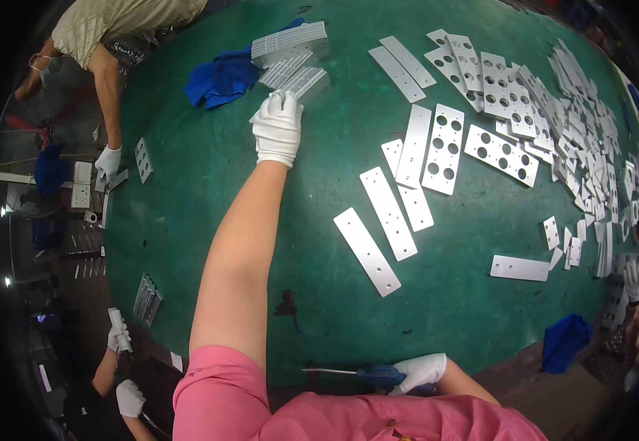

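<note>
My left hand, in a white glove, reaches far forward over the green table with its fingers curled closed. Its knuckles meet the near end of a stack of silver metal plates; whatever lies under the fingers is hidden. A crumpled blue cloth is just left of that stack. Close to my body at the near edge, my right hand, also gloved in white, is wrapped round a blue-handled tool. The tool's thin metal shaft points left.
Flat drilled plates lie mid-table, and larger plates with round holes lie beyond. A big pile of metal pieces covers the right side. A blue cloth sits near right. Co-workers' gloved hands are at the left and right edges.
</note>
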### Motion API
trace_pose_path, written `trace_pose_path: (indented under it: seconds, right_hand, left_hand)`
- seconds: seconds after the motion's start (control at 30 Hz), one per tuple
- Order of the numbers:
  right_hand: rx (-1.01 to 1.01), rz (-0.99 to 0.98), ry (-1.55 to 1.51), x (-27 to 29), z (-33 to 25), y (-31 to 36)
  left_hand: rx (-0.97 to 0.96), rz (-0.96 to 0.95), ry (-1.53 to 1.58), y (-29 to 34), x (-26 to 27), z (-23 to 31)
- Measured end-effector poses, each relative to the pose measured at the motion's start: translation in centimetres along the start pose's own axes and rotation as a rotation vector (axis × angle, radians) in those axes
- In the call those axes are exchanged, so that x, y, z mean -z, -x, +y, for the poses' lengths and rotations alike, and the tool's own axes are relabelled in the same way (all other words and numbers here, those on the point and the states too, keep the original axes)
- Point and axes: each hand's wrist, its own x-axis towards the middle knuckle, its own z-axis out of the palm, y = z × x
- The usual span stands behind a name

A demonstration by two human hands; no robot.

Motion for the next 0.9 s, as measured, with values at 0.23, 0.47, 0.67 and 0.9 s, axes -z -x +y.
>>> trace_pose_path:
  seconds: [0.23,0.47,0.67,0.9]
  right_hand:
    - [-0.011,0.019,0.008,-0.2,0.1,0.3]
    - [0.07,0.004,-0.023,-0.3,0.0,0.2]
    - [-0.036,0.017,-0.06,-0.1,-0.9,0.1]
    - [-0.09,-0.003,0.045,0.3,-1.9,0.4]
  left_hand:
    - [0.186,-0.479,-0.187,-2.5,0.8,1.6]
    - [0.634,-0.739,0.456,1.3,10.2,3.4]
    - [1.28,-0.762,0.988,18.0,22.0,3.1]
    - [0.7,-0.494,0.1,22.3,27.5,8.1]
